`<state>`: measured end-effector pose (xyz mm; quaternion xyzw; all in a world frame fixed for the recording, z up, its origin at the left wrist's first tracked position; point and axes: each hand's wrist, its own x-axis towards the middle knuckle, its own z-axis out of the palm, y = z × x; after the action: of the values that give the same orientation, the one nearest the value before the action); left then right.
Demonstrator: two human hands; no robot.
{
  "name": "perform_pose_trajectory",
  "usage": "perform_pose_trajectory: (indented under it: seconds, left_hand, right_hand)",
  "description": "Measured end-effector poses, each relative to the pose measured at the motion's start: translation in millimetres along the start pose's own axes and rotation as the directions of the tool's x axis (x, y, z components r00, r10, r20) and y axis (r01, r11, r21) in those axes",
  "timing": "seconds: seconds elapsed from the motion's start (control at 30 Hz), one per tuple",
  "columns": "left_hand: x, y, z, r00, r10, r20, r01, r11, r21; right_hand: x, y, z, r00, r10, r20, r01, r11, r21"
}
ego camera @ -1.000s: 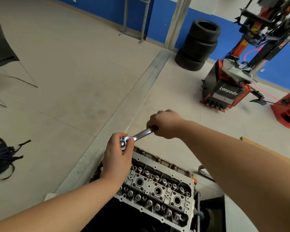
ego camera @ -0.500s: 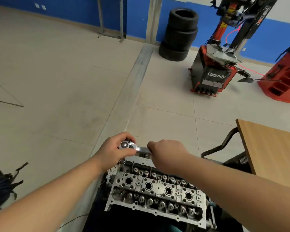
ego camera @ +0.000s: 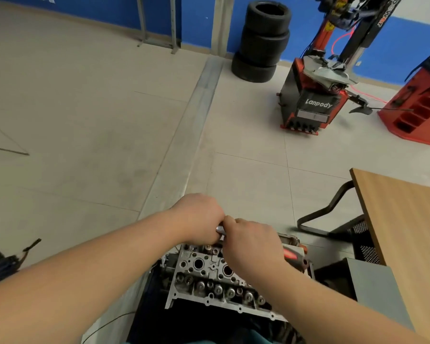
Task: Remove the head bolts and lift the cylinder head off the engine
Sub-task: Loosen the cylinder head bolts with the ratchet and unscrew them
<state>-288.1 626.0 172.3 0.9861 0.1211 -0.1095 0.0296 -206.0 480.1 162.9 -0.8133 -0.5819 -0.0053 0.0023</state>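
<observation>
At the bottom of the head view, low in the middle, I see the cylinder head [ego camera: 216, 281] seated on the engine, its bare metal top with plug holes and valve gear facing up. My two hands meet over its far edge. The left hand [ego camera: 199, 217] is curled around the head of a ratchet [ego camera: 220, 229], of which only a small shiny bit shows between the hands. The right hand [ego camera: 253, 244] is curled too and touches the left; it seems to hold the ratchet's handle, though the handle itself is hidden under the fingers, so I judge rather than see that grip. Which bolt the tool sits on I cannot tell.

As for progress, I judge the work to be in the bolt stage: the head has not been lifted, and I cannot make out from here how many bolts are out (they are too small among the other fittings). The rest of the bolts and the lift itself remain.

Around this, a wooden table [ego camera: 407, 219] stands to the right, a stack of tyres [ego camera: 263, 40] by the blue wall, and a red tyre machine [ego camera: 315, 95] beside it.
</observation>
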Motion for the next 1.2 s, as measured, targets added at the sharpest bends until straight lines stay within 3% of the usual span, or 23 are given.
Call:
perform_pose_trajectory:
  seconds: [0.1,0.2,0.27,0.33,0.4,0.43,0.5,0.57,0.63,0.7,0.77,0.83,0.93,1.03,1.1,1.2]
  left_hand:
    - [-14.1,9.7,16.9,0.96,-0.256,-0.117,0.233,0.956,-0.179]
    - [-19.2,21.7,26.8,0.826,-0.524,-0.207,0.422,0.819,-0.388]
    - [-16.5,21.7,29.5,0.742,-0.627,-0.238,0.486,0.747,-0.453]
    - [-14.7,11.0,28.7,0.687,-0.682,-0.25,0.533,0.707,-0.465]
    - [-13.5,-4.5,26.8,0.703,-0.672,-0.233,0.539,0.717,-0.441]
    - [-12.7,-12.0,25.5,0.744,-0.63,-0.221,0.508,0.749,-0.426]
    - [-11.3,-25.2,20.4,0.873,-0.451,-0.187,0.353,0.847,-0.396]
    - [-9.2,-31.1,12.6,0.972,-0.187,-0.142,0.137,0.943,-0.302]
    - [-6.0,-27.3,6.1,0.994,0.011,-0.106,-0.033,0.978,-0.206]
    - [-2.9,-17.8,2.9,0.99,0.082,-0.112,-0.098,0.984,-0.146]
    - [-6.2,-6.0,8.0,0.986,-0.001,-0.169,-0.022,0.991,-0.131]
    - [-11.4,5.0,14.9,0.944,-0.226,-0.239,0.191,0.968,-0.16]
    - [-16.8,24.9,25.7,0.772,-0.568,-0.286,0.497,0.82,-0.286]
    - [-17.3,29.6,30.4,0.662,-0.688,-0.296,0.57,0.719,-0.398]
    - [-20.9,17.8,30.9,0.69,-0.663,-0.29,0.546,0.741,-0.392]
    - [-28.6,-10.4,26.4,0.876,-0.381,-0.296,0.282,0.902,-0.326]
  right_hand:
    - [22.1,19.6,-3.4,0.963,-0.258,-0.08,0.245,0.959,-0.145]
    - [70.5,40.8,-13.0,0.885,-0.451,-0.11,0.428,0.885,-0.186]
    - [104.8,37.7,-19.2,0.865,-0.491,-0.106,0.458,0.858,-0.234]
    - [124.0,19.7,-22.9,0.89,-0.455,-0.035,0.431,0.864,-0.26]
    - [126.9,3.1,-25.0,0.934,-0.354,0.039,0.353,0.902,-0.248]
    - [121.8,-1.2,-24.6,0.955,-0.289,0.072,0.298,0.923,-0.244]
    - [98.8,-0.5,-21.2,0.982,-0.153,0.111,0.174,0.96,-0.218]
    - [59.7,3.7,-13.7,0.992,-0.064,0.109,0.076,0.991,-0.112]
    - [16.1,4.2,-5.9,0.995,-0.035,0.097,0.033,0.999,0.023]
    - [-8.0,4.6,-1.7,0.997,-0.043,0.067,0.037,0.996,0.084]
    - [-5.9,8.6,-0.6,0.995,-0.1,0.017,0.098,0.993,0.067]
    - [17.6,19.4,-2.6,0.981,-0.19,-0.028,0.19,0.982,0.017]
    - [65.0,36.9,-14.2,0.905,-0.422,-0.051,0.416,0.904,-0.1]
    - [91.3,30.9,-25.5,0.89,-0.455,0.012,0.448,0.87,-0.206]
    - [88.3,14.8,-28.3,0.929,-0.366,0.061,0.371,0.912,-0.175]
    - [56.0,-3.4,-20.0,0.972,-0.212,0.097,0.224,0.966,-0.13]
